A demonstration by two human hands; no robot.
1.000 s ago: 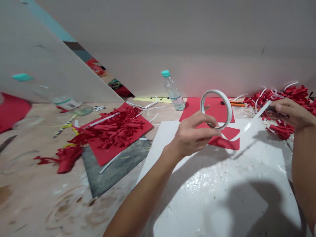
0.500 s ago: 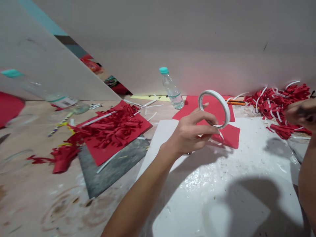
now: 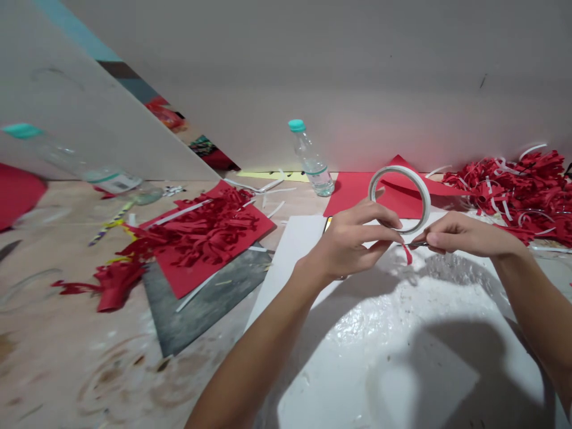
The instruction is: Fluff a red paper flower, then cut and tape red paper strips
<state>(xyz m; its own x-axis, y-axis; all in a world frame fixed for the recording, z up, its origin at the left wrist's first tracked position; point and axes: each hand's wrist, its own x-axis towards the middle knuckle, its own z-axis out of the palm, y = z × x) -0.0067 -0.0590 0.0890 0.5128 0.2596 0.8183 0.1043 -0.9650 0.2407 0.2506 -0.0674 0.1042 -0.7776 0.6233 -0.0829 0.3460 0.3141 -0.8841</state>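
My left hand is closed on a roll of white tape, which stands upright above the fingers. A small red strip hangs just below those fingertips. My right hand pinches a small metal tool whose kind I cannot make out. Its tip points left, close to my left fingertips and the strip; whether they touch is unclear. Both hands are over a white board. Behind the tape, red paper lies against the wall with one part raised.
A clear bottle with a teal cap stands by the wall. On the left, red paper fringes lie over a red sheet and a dark grey slab. More fringes with white strips are piled on the right. Another bottle is far left.
My right hand has come in from the right edge to my left fingertips. The tape roll has shifted slightly right. The red paper behind has changed shape, and the orange-handled thing no longer shows.
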